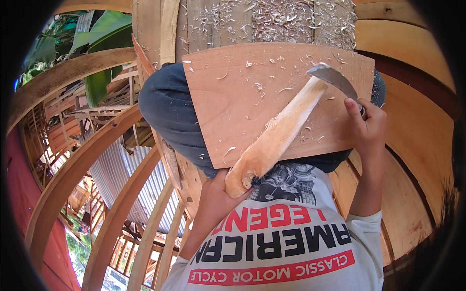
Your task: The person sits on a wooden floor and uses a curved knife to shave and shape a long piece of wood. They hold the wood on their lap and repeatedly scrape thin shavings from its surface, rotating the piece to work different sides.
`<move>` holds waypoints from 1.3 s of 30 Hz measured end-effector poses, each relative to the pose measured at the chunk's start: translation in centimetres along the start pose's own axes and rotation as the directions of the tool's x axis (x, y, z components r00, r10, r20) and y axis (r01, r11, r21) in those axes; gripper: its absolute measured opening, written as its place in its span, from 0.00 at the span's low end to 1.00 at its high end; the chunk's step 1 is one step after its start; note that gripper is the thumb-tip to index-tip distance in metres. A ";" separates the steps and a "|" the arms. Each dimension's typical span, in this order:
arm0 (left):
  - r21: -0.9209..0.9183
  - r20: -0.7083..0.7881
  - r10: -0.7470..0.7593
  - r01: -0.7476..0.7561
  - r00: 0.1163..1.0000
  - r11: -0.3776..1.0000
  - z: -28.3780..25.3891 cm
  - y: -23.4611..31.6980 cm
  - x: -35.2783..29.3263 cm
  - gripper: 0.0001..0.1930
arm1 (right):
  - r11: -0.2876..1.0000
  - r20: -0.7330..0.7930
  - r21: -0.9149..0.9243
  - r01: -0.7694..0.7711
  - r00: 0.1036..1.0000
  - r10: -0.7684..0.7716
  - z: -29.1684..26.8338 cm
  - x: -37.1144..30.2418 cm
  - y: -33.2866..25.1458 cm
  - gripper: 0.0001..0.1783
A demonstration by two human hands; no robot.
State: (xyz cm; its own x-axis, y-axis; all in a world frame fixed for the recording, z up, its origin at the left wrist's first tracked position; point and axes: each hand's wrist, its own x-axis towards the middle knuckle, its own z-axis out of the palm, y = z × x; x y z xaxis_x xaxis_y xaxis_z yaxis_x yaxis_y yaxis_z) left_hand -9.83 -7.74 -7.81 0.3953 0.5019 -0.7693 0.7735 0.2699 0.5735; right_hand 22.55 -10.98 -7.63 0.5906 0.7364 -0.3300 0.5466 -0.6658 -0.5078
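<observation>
A long piece of pale wood (279, 131), roughly shaped with a rounded, hollowed near end, slants up to the right from my belly. My left hand (217, 195) grips its near end; some of the fingers are hidden behind the wood. In my right hand (368, 122) is a knife with a curved steel blade (337, 80), its handle mostly covered by my fingers. The blade lies across the far end of the wood and seems to touch it. Underneath, a flat wooden board (221, 106) rests across my lap, dotted with curled shavings.
Wood shavings (286, 22) are strewn over the planks beyond the board. Curved wooden slats (114, 194) form an open railing on the left, with corrugated metal sheeting (119, 169) and a green leaf (107, 34) past it. Broad wooden planks (417, 116) curve along the right.
</observation>
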 end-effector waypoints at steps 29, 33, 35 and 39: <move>-0.434 0.168 0.395 -0.292 0.903 0.852 -3.2 9.7 2.3 0.20 | 0.143 0.245 0.968 -0.208 0.913 -0.325 -0.1 0.7 2.4 0.35; -0.418 0.130 0.353 -0.272 0.926 0.867 -2.7 10.4 2.2 0.23 | 0.197 0.155 0.976 -0.094 0.935 -0.319 -0.9 0.8 3.2 0.35; -0.320 0.127 0.294 -0.241 0.947 0.916 -3.1 10.8 2.0 0.22 | 0.311 0.095 0.951 0.004 0.947 -0.305 -0.8 0.8 3.4 0.36; -0.143 0.061 0.370 -0.359 0.927 0.922 -3.3 11.0 1.0 0.29 | 0.551 -0.038 0.806 0.215 0.949 -0.314 -0.9 0.0 3.3 0.37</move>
State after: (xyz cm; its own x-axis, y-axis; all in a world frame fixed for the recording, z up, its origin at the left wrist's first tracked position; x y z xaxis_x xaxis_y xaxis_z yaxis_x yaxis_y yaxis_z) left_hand -2.55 -1.49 -1.32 0.6830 0.5149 -0.5181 0.5006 0.1866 0.8453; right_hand 24.93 -13.28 -8.62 0.4111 0.9032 -0.1234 -0.0506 -0.1125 -0.9924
